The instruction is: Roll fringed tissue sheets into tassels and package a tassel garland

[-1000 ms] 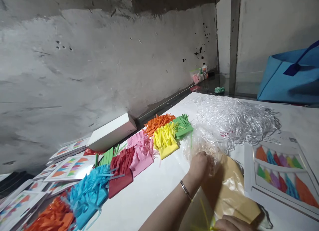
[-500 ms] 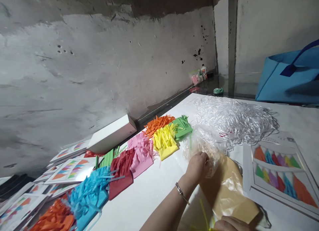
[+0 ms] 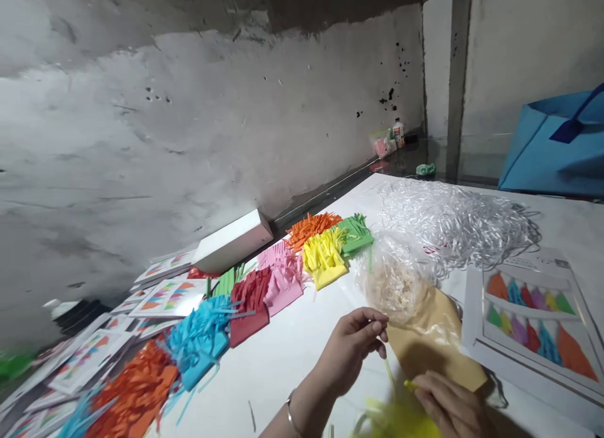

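— What have your fingers got right now?

— My left hand (image 3: 353, 348) is pinched narrow, thumb against fingertips (image 3: 377, 328), on something very thin; I judge it a yellow paper strip (image 3: 389, 370) running down toward my right hand (image 3: 448, 408), but the pinch itself hides the end. My right hand's fingers are curled on the other end, just above a blurred yellow fringed tassel (image 3: 396, 419) at the bottom edge.

— And how far along does it look?

— Partway, I'd say. Fringed paper pieces already lie in a row on the white sheet (image 3: 292, 362): orange fringe (image 3: 134, 397), blue fringe (image 3: 201, 340), red fringe (image 3: 250, 299), pink fringe (image 3: 283, 280), yellow fringe (image 3: 325, 258), green fringe (image 3: 356, 233). None of them looks strung yet, and the pile of white ribbon (image 3: 457, 221) lies loose, well apart from my hands. The printed tassel-garland card (image 3: 533, 318) to my right shows finished garlands.

— Anything you can't make out?

— The clear plastic bag (image 3: 396, 280) holds pale shreds over a tan envelope (image 3: 434, 343); what they are I can't tell. The tassel under my right hand is smeared and cut off by the frame. The stacked cards (image 3: 165, 296) on the left are partly covered.
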A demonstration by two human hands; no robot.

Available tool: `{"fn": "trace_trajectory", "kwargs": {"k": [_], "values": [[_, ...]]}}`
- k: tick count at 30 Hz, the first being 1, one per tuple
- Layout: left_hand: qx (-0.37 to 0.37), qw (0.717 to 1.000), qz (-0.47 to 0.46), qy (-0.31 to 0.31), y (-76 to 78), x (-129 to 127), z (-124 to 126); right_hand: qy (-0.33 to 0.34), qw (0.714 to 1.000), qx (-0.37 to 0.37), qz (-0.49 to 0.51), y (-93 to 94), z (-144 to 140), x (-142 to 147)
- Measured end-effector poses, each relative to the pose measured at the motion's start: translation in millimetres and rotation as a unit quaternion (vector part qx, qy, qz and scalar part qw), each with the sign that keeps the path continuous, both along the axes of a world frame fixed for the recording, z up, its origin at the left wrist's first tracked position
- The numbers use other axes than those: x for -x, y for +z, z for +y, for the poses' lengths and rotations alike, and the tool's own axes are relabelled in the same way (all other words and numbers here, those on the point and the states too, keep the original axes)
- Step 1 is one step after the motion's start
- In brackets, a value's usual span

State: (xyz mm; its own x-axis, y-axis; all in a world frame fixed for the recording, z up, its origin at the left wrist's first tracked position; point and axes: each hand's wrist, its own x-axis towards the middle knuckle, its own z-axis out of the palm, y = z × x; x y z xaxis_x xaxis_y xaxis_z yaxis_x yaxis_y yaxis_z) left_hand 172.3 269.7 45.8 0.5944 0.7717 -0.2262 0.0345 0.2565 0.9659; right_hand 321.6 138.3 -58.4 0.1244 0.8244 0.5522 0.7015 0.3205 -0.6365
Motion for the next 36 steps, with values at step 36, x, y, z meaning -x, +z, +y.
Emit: {"fn": "trace_trajectory", "kwargs": {"k": [36], "values": [[-0.371,0.906,0.16,0.125,-2.9,164.0,-244.3,0.416,0.885,0.184,-0.096,102.2,-87.1,104.4]]}}
